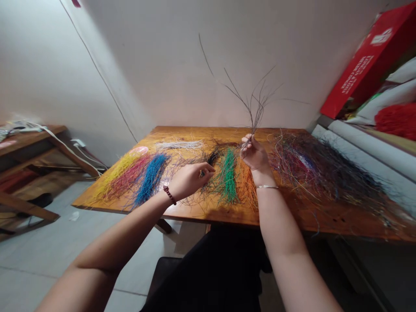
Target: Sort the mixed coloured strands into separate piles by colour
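Observation:
My right hand [254, 152] is raised over the table and closed round a loose bunch of thin dark wire-like strands [254, 113]. Their upper ends fan out against the wall. Lower and to the left, my left hand [192, 178] has thumb and fingertips pinched together; whether anything is between them I cannot make out. Beneath and beside the hands lie a black bundle of strands [212, 156], a green bundle [229, 177] and an orange bundle [247, 184]. A blue bundle [151, 175] lies left of my left wrist.
Yellow strands [113, 173], red strands [131, 175] and white strands [180, 145] lie on the wooden table [195, 209]. A large tangled mixed heap [328, 173] covers its right side. A red box [367, 60] stands at right. Another table [55, 132] with cables is at left.

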`<state>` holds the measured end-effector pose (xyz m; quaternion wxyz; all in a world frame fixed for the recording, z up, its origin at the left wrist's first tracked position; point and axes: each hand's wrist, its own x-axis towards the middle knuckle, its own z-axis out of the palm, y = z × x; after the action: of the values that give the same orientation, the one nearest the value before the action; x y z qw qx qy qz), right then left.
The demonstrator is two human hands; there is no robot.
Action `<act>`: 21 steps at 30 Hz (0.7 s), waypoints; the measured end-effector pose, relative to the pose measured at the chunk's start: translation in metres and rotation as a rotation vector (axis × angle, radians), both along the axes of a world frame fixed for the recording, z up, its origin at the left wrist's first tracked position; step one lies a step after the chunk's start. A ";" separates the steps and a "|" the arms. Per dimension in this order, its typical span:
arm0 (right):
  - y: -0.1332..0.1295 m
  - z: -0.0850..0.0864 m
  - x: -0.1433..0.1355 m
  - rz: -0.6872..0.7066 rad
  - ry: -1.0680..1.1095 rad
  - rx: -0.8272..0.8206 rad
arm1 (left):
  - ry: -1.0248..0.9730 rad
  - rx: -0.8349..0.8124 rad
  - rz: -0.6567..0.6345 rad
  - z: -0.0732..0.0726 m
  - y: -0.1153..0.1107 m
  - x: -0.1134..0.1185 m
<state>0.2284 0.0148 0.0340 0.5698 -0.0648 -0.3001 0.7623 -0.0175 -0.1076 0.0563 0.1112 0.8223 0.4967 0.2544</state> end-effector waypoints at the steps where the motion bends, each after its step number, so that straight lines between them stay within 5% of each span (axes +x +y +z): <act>1: 0.001 -0.001 0.001 0.012 0.018 0.005 | 0.019 -0.027 0.004 -0.003 0.002 0.001; 10: 0.010 -0.008 0.008 0.091 0.166 0.089 | 0.205 -0.070 0.040 -0.027 0.011 -0.003; 21: 0.007 -0.003 0.013 0.109 0.271 0.115 | 0.213 0.013 0.091 -0.024 -0.010 0.005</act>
<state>0.2416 0.0216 0.0310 0.5654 0.0877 -0.2670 0.7754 -0.0129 -0.1175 0.0323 0.0405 0.8219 0.5410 0.1736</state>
